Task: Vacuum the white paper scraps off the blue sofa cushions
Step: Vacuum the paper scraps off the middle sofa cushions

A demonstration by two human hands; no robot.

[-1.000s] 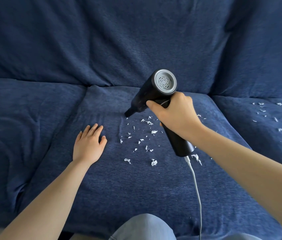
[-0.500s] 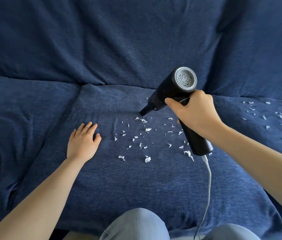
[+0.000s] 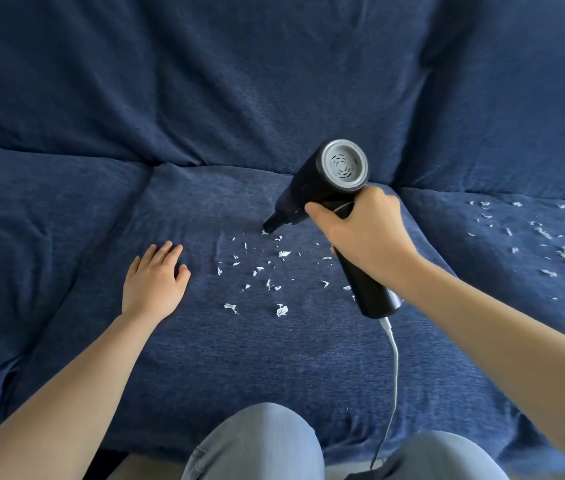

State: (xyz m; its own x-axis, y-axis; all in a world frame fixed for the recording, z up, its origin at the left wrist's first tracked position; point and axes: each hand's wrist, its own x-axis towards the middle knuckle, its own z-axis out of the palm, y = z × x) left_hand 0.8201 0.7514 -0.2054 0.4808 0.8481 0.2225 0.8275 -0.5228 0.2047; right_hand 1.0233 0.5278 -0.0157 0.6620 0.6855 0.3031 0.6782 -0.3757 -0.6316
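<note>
**Nozzle at the far edge of the scraps**

While the white paper scraps (image 3: 263, 268) lie scattered on the middle seat cushion (image 3: 274, 358), the black handheld vacuum (image 3: 322, 188) points its narrow nozzle down at the farthest scrap. The right hand (image 3: 364, 233) holds the vacuum with fingers curled around the handle. A white cable (image 3: 393, 355) hangs from the handle end. The left hand (image 3: 153, 282) rests flat on the cushion, fingers straight and close together, beside the scraps. More scraps (image 3: 544, 240) lie on the right cushion (image 3: 503, 289).

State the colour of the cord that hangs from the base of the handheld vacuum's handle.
White: the cord leaves the black handheld vacuum. Seen in the head view.
</note>
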